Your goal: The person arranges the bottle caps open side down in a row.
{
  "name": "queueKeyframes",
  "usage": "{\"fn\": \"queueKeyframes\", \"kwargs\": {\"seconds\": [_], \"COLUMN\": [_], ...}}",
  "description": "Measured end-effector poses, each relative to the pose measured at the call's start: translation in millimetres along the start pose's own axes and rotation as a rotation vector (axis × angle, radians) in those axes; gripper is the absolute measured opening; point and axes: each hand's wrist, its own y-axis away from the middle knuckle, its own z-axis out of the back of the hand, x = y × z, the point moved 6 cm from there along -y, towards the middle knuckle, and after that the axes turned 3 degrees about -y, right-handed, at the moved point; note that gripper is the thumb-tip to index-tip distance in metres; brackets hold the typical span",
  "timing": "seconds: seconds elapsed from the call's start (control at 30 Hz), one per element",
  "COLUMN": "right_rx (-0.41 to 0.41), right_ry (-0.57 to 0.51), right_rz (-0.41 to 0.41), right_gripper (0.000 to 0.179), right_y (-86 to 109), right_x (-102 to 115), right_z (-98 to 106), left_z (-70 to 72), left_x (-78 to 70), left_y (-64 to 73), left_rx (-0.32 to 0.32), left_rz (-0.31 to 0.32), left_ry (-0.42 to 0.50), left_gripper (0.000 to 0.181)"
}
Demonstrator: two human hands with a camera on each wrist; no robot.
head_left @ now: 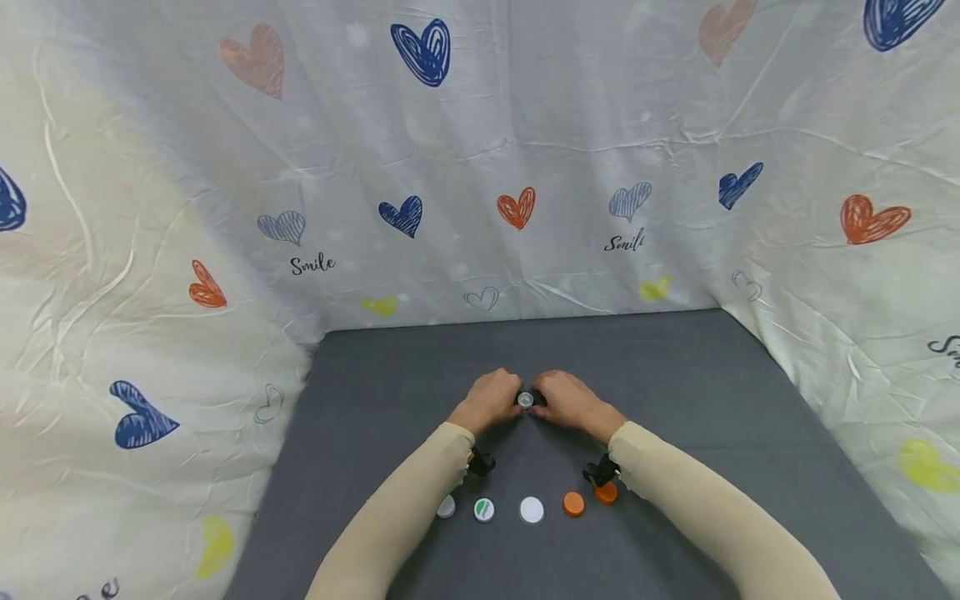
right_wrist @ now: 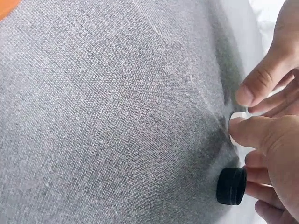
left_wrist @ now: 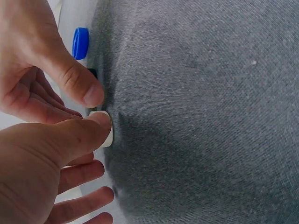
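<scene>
Wrist cam (head_left: 601, 472) part-blocks org cap (head_left: 606, 494); blk cap (right_wrist: 231, 186) nr held wht cap (left_wrist: 108, 141).

the left hand (head_left: 493, 395) and right hand (head_left: 572, 400) flank a pale cap (head_left: 525, 401). nearer, a row of caps (head_left: 532, 510) crosses the surface (head_left: 390, 379).

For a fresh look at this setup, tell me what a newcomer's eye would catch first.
Probably the hearts: a bold blue heart stands out high on the white backdrop. Next, two orange caps glow at the right of the row on the gray cloth, while the left hand and right hand meet beyond it at a small pale cap.
</scene>
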Motion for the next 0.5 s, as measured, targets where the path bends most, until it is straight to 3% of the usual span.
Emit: {"fn": "queueKeyframes", "kwargs": {"seconds": [0.27, 0.5], "right_rx": [-0.006, -0.042], "right_ry": [-0.007, -0.009], "right_rz": [0.001, -0.007], "right_gripper": [0.011, 0.006], "right_y": [-1.6, -1.3], "right_x": [0.9, 2.2], "right_z": [-7.0, -9.0], "left_z": [-2.9, -1.5], "left_x": [0.3, -0.7], "left_y": [-0.9, 0.1], "left_rx": [-0.024, -0.096], "left_rz": [0.024, 0.014], "left_ry": [-0.001, -0.026], "left_gripper": [0.021, 0.032]}}
